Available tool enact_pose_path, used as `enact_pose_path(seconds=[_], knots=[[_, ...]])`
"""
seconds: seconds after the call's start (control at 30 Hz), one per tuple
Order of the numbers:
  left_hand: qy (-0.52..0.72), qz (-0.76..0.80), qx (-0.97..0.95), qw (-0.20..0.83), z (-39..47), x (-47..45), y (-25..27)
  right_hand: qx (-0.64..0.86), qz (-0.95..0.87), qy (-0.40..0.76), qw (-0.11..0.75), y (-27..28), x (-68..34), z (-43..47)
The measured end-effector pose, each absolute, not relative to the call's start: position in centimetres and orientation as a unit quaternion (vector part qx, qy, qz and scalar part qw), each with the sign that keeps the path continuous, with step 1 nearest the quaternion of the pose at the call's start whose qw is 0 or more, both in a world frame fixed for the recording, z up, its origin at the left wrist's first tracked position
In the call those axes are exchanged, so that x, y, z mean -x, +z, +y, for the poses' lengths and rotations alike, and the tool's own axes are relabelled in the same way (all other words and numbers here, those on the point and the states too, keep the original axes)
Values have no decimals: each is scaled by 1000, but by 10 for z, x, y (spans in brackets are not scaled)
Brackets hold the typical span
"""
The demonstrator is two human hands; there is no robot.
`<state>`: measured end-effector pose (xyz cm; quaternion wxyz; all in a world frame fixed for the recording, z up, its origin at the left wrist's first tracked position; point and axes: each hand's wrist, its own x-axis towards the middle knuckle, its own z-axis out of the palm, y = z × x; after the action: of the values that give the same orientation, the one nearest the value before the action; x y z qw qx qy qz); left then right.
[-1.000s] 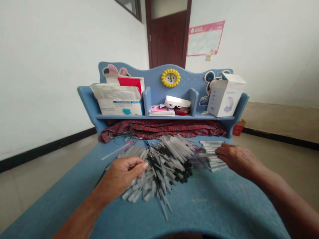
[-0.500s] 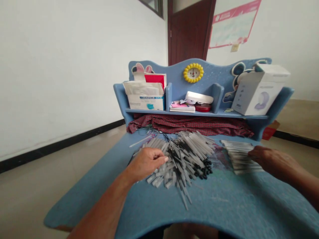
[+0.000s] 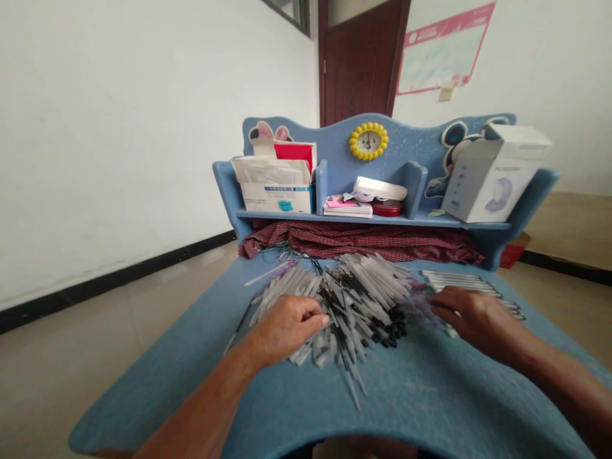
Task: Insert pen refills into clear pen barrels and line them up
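Observation:
My left hand (image 3: 285,326) rests over the near left of a heap, its thumb and fingers closed in a pinch; whatever may be between them is hidden. The heap holds translucent pen barrels (image 3: 377,280), thin refill-like sticks (image 3: 351,382) with dark parts, and black caps (image 3: 394,328) at its right edge. On the right, my right hand (image 3: 475,313) hovers with fingers stretched toward the heap and slightly apart. It partly covers a row of capped pens (image 3: 454,278) laid side by side on the blue table (image 3: 406,401).
Behind the heap lies a folded red checked cloth (image 3: 363,241) under a blue shelf (image 3: 287,215). A mask box (image 3: 277,197), papers (image 3: 348,210), a red round tin (image 3: 387,209) and a white box (image 3: 495,182) stand on the shelf.
My right hand has moved left from the pen row toward the heap, uncovering the row's right end. The left hand has shifted slightly nearer and right, still pinched.

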<state>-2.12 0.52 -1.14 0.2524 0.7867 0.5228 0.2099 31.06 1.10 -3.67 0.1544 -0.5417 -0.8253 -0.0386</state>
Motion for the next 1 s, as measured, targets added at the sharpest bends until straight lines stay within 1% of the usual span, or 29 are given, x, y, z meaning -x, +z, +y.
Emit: enact_pose_path(seconds=[0.1,0.17,0.33,0.47,0.6,0.73,0.9,1.0], knots=[[210,518,-789,253,5,20,-12,504,-848,35,160,-24,-268,12],[207,519,-792,246,5,20,-12,517,-843,60,135,-16,-246,18],[205,522,-803,201,5,19,-14,609,-791,13,59,-8,-214,43],[222,518,-808,172,4,19,-16,633,-774,13,27,-10,-199,58],[262,544,-784,142,4,20,-15,643,-765,30,21,-11,-193,65],[272,546,-783,125,4,20,-16,649,-757,71,25,-9,-195,71],[269,484,-829,82,7,17,-21,644,-747,165,32,-10,-201,76],[252,444,-859,25,8,15,-20,635,-741,211,55,-14,-204,77]])
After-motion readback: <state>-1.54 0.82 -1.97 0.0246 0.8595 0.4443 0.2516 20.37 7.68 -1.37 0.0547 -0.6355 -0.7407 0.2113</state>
